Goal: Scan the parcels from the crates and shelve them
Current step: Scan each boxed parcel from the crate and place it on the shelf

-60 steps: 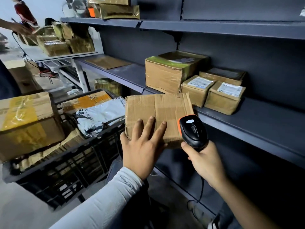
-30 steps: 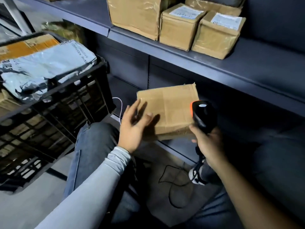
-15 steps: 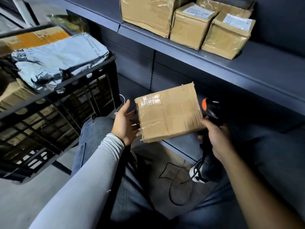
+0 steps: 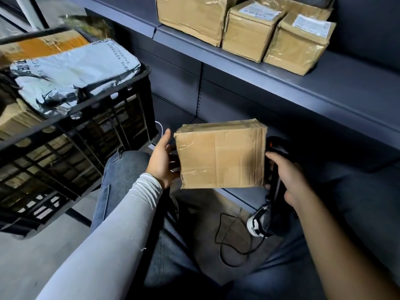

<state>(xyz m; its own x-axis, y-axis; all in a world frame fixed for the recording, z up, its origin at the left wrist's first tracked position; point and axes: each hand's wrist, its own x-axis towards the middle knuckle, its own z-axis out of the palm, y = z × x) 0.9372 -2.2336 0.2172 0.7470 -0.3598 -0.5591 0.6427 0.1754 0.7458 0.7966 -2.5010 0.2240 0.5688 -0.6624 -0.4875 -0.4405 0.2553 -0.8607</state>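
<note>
A flat brown cardboard parcel point(image 4: 220, 155) with clear tape is held up above my lap, in front of the dark bottom shelf. My left hand point(image 4: 162, 162) grips its left edge, thumb up and fingers hidden behind it. My right hand point(image 4: 286, 179) grips the black barcode scanner point(image 4: 275, 148) with an orange mark, just past the parcel's right edge; the parcel hides most of the scanner's head. No label shows on the parcel's facing side.
A black plastic crate point(image 4: 91, 135) at left holds a grey poly mailer point(image 4: 73, 70) and cardboard boxes. Three taped boxes point(image 4: 249, 29) stand on the grey shelf point(image 4: 324, 87) above. The scanner cable point(image 4: 229, 241) loops on the floor by my shoe point(image 4: 257, 221).
The parcel came down from shelf height to my lap and was turned over. My left hand shifted from lying flat on it to gripping its left edge. The scanner dropped behind its right edge.
</note>
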